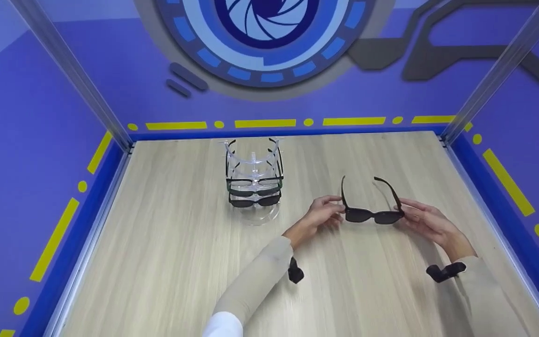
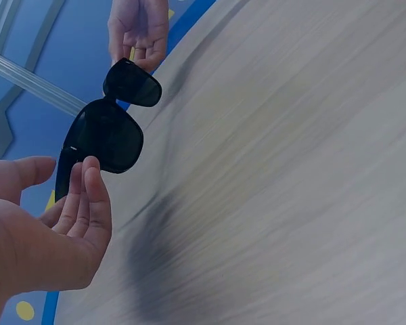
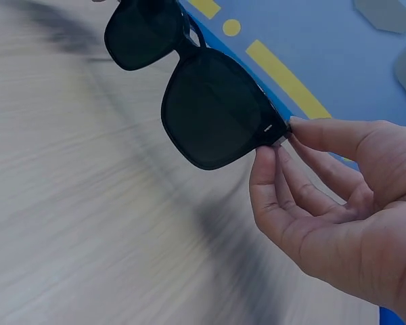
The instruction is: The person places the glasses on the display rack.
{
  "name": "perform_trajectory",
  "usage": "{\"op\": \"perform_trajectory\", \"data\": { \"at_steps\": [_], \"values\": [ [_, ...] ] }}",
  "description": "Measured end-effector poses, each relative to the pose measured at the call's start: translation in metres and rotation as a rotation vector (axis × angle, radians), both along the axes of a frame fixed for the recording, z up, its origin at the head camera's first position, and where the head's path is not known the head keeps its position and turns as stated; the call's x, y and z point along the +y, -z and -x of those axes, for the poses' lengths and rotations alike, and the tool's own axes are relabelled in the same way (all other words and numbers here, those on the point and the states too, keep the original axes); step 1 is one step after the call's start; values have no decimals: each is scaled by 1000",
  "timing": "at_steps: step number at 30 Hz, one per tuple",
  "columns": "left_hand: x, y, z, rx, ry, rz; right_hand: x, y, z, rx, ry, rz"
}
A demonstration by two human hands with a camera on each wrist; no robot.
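A pair of black sunglasses (image 1: pixel 373 216) with dark lenses is held up over the table, temples unfolded and pointing to the back. My left hand (image 1: pixel 322 214) holds it at the left hinge; in the left wrist view its fingertips (image 2: pixel 91 169) lie against the frame's corner beside the temple. On the other side my right hand (image 1: pixel 428 223) pinches the right hinge corner, thumb above and fingers below, as the right wrist view shows. The left of the table bears a clear display stand (image 1: pixel 253 161) with several glasses stacked on it, the lowest being dark sunglasses (image 1: pixel 255 201).
The wood-grain table (image 1: pixel 180 262) is bounded by blue panels with yellow marks at the back and sides. Metal posts (image 1: pixel 77 79) rise at the back corners. A black wrist device (image 1: pixel 446 271) sits at the right cuff, another (image 1: pixel 295 271) at the left.
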State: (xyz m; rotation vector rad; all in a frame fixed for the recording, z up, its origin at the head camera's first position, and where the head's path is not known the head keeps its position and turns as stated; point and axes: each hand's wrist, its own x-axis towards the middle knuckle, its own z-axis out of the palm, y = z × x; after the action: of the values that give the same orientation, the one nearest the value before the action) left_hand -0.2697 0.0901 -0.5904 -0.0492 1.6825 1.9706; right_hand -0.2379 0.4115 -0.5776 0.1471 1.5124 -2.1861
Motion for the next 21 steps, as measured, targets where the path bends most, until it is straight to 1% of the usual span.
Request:
{"op": "perform_trajectory", "data": {
  "at_steps": [6, 12, 15, 21],
  "values": [
    [-5, -7, -3, 30, 0, -15, -3, -8, 1, -4, -17, 27],
    [-13, -17, -4, 52, 19, 1, -7, -18, -2, 4, -42, 85],
    [-15, -21, -5, 43, 7, -27, -9, -23, -4, 13, -51, 83],
    [-20, -29, -8, 14, -29, -64, -16, -30, -8, 14, -39, 61]
  ]
}}
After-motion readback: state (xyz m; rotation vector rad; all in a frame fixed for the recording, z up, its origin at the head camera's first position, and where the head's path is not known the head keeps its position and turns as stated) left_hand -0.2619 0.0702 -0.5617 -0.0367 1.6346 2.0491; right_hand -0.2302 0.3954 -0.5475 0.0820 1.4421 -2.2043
